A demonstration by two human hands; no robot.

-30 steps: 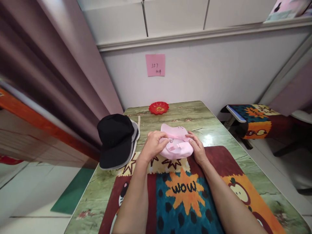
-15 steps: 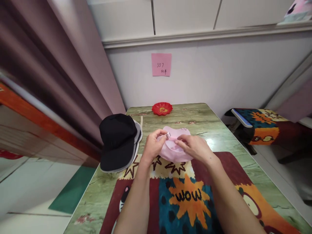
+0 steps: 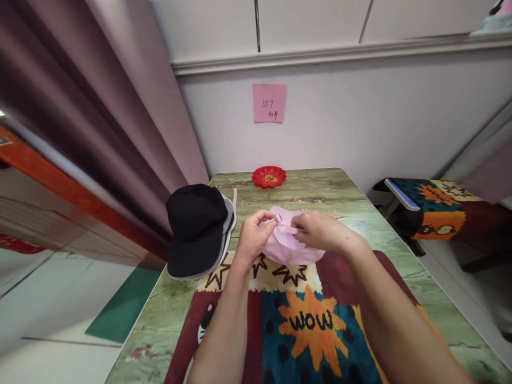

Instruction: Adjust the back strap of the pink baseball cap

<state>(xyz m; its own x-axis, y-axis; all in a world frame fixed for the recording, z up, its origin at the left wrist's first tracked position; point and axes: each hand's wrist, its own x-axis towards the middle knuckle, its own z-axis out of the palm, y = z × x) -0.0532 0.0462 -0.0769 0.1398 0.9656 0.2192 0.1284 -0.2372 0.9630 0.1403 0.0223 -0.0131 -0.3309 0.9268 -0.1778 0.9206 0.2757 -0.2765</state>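
Against a pale wall, a greenish table is standing, with a patterned mat covering its near part. My left hand is pinching a metal buckle between thumb and forefinger. My right hand is closing its fingertips on a pale pink strap just beside it, the other fingers curling out of sight. Both are belonging to a pink cap, which is sitting between my hands above the mat's far edge, its brim pointing away from me; I cannot tell whether it is resting there. Left of it, a black cap is topping a small stack near the table's edge. Farther back, a red scalloped dish is lying near the wall. Above that, a pink note is hanging, and a mauve curtain is draping on the left.
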